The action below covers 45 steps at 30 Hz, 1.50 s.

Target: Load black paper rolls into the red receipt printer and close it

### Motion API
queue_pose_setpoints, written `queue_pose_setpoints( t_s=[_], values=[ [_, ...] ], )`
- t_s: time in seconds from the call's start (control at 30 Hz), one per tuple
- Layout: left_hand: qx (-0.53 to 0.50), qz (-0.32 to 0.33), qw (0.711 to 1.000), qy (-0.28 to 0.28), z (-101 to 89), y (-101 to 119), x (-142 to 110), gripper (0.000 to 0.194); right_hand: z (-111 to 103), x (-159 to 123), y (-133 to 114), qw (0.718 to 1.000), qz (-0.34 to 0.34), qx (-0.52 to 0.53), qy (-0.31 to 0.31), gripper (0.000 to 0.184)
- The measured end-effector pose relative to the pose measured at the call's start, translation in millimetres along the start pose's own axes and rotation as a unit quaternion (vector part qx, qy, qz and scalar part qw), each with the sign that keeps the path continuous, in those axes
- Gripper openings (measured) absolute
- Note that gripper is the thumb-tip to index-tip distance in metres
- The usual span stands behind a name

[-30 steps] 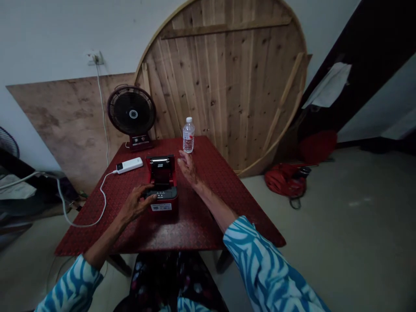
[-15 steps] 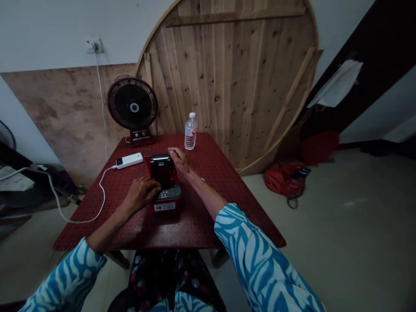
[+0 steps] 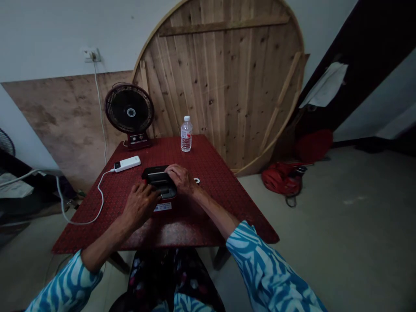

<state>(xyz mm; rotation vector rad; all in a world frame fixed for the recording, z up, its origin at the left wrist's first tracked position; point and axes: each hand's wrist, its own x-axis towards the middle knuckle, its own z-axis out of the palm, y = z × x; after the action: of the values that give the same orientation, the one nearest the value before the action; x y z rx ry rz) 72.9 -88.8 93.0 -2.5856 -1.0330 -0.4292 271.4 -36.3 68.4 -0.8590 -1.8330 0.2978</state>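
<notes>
Fig.: view fr. where I stand. A small, boxy, red-and-black plastic device [image 3: 168,191] sits on the red, patterned, four-cornered bench [image 3: 221,184], approx. mid-width, w/ the person's hands at either side. Its black, flat plastic lid [image 3: 153,170] is tilted, part-open.

Grip, L: the left hand [image 3: 140,203] lies over the device's near-left side, fingers bent; undersides hidden, so can't tell if it clasps or only rests. Grip, R: the right hand [image 3: 182,178] touches the lid's R edge, fingertips curled over; thumb unseen, so can't tell if it pinches or merely presses.

Risks (my judgement): (a) L fingertips lie close to the opening, so a quick drop of the lid could nip them; (b) force at one edge only, the R, could twist the lid or seat it unevenly; (c) weak bracing by the L hand could let the device skid; (d) the small white ring-shaped piece [image 3: 196,180], just beside the R wrist, could be knocked by a sideways sweep of that arm.

Appearance: dark, smooth upper parts; a pale strip across the lid's inner side; red lower body, partly hidden by the L hand; white, oblong printed sticker [image 3: 162,207] on the near face, text too small to read.
</notes>
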Motion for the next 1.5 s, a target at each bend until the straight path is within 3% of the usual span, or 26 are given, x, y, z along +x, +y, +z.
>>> queue_pose_setpoints(
  t_s=[0.2, 0.43, 0.67, 0.87, 0.93, 1.03, 1.1, 1.17, 1.23, 1.3, 1.37, 1.4, 1.43, 1.5],
  values=[
    [-0.015, -0.027, 0.999, 0.025, 2.2, -1.7, -7.1, 0.025, 3.8, -34.9, -4.4, 0.997, -0.033, -0.061, -0.019, 0.028],
    [-0.047, -0.1, 0.993, 0.035, 14.7, -18.2, -14.4, 0.044, 12.2, -44.9, 1.1, 0.997, -0.03, -0.061, 0.021, 0.029],
    [-0.089, -0.117, 0.989, 0.03, 17.6, -13.6, -17.7, 0.043, 10.9, -52.1, -3.3, 0.999, 0.013, -0.039, 0.012, 0.029],
    [-0.189, -0.148, 0.97, 0.048, 24.4, -25.9, -15.2, 0.033, 10.2, -51.4, -8.3, 0.999, 0.038, -0.03, 0.006, 0.029],
    [-0.225, -0.169, 0.958, 0.052, 24.4, -30.2, -11.8, 0.034, 4.7, -54.0, -15.9, 0.998, 0.05, -0.015, 0.028, 0.03],
    [-0.28, -0.193, 0.939, 0.051, 21.1, -35.9, -8.8, 0.034, -5.4, -66.5, -28.6, 0.987, 0.107, 0.008, 0.12, 0.032],
    [-0.341, -0.217, 0.912, 0.066, 19.4, -40.0, -11.7, 0.032, -9.2, -79.3, -34.5, 0.97, 0.174, 0.035, 0.167, 0.032],
    [-0.424, -0.272, 0.858, 0.097, 20.7, -43.2, -18.9, 0.033, -8.5, -92.6, -37.0, 0.952, 0.241, 0.07, 0.177, 0.033],
    [-0.515, -0.352, 0.772, 0.123, 25.2, -43.0, -28.0, 0.039, -3.3, -104.1, -36.0, 0.936, 0.291, 0.102, 0.17, 0.035],
    [-0.603, -0.426, 0.663, 0.12, 30.8, -38.1, -34.6, 0.047, 5.1, -112.8, -31.9, 0.924, 0.32, 0.126, 0.166, 0.037],
    [-0.674, -0.46, 0.571, 0.094, 34.6, -29.9, -35.1, 0.051, 14.6, -118.8, -26.0, 0.915, 0.338, 0.147, 0.165, 0.04],
    [-0.698, -0.464, 0.539, 0.081, 35.2, -25.7, -32.7, 0.051, 19.0, -120.8, -23.1, 0.911, 0.344, 0.156, 0.164, 0.041],
    [-0.712, -0.465, 0.521, 0.07, 34.6, -21.9, -29.0, 0.051, 22.6, -122.3, -20.7, 0.908, 0.349, 0.164, 0.161, 0.042],
    [-0.717, -0.463, 0.519, 0.051, 31.0, -17.1, -19.2, 0.05, 26.9, -123.6, -18.3, 0.905, 0.358, 0.174, 0.152, 0.042]
  ],
)
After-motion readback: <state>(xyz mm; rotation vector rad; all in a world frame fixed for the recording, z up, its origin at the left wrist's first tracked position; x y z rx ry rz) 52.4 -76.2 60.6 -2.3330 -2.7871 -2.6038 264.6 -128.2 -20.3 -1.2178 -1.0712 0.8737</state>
